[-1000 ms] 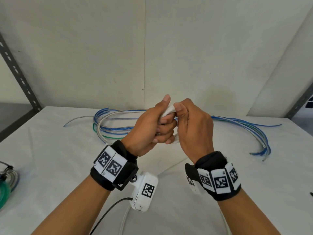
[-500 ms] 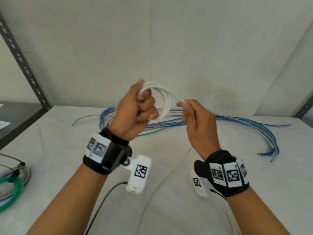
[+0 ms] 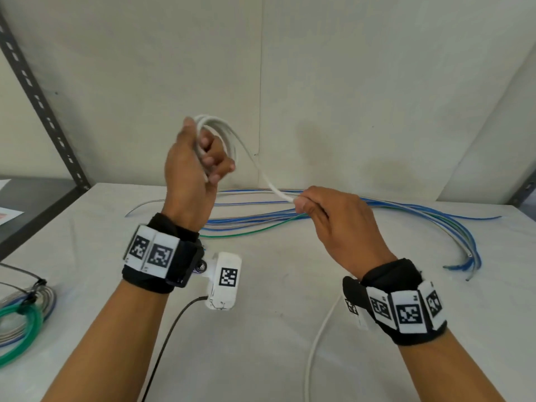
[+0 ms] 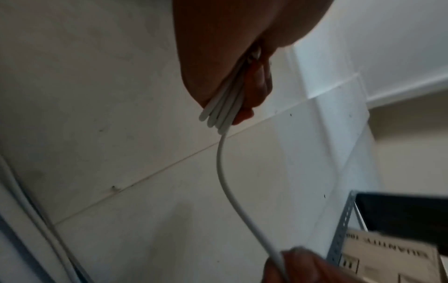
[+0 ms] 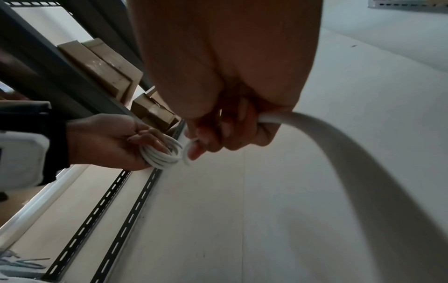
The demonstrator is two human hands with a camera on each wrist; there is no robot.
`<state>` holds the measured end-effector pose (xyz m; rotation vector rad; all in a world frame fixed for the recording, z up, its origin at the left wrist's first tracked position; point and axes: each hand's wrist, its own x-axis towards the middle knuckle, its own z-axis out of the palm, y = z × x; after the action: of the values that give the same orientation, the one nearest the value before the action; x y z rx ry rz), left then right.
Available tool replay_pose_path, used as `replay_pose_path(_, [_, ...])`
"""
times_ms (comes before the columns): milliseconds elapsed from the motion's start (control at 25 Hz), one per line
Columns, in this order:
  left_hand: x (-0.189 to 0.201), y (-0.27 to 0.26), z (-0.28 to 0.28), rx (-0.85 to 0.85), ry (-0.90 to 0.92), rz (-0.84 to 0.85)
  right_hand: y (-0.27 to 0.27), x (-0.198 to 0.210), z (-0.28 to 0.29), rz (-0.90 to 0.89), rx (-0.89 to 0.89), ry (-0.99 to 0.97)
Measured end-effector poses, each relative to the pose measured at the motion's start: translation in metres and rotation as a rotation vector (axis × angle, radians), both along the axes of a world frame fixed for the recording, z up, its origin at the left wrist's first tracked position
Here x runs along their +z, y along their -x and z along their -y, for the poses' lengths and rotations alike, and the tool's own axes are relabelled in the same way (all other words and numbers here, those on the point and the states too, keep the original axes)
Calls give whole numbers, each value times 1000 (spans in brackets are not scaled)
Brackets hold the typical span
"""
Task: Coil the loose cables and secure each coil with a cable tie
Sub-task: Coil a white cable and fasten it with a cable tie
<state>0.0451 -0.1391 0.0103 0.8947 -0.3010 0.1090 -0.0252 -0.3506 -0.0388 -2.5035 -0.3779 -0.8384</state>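
Observation:
A white cable (image 3: 232, 140) is wound in several small loops that my raised left hand (image 3: 197, 166) grips above the table. In the left wrist view the loops (image 4: 225, 107) sit between palm and curled fingers, and one strand (image 4: 225, 181) runs down from them. My right hand (image 3: 327, 216) pinches that strand lower and to the right; the right wrist view shows the cable (image 5: 339, 145) leaving my fist and the coil (image 5: 162, 155) in the other hand. The free tail (image 3: 316, 343) hangs down to the table.
Loose blue, green and grey cables (image 3: 377, 216) lie along the back of the white table (image 3: 275, 329). Tied coils, one green (image 3: 20, 317), rest at the left edge. A dark slotted shelf upright (image 3: 37, 103) stands at the left.
My left hand rose and swung left with the coil. The right hand slid down and right along the cable, so a longer strand now spans between the hands.

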Motion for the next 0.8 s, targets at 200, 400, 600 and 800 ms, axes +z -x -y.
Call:
replay_pose_path(200, [-18, 21, 36, 72, -611, 322, 13, 14, -13, 36, 89, 5])
replay_pose_path(400, [-25, 31, 43, 102, -790, 490, 17, 18, -8, 53, 99, -24])
replay_pose_path(600, [-35, 36, 52, -27, -829, 431, 17, 19, -10, 119, 125, -203])
replay_pose_path(800, [-28, 41, 50, -353, -757, 220, 13, 9, -13, 307, 64, -295])
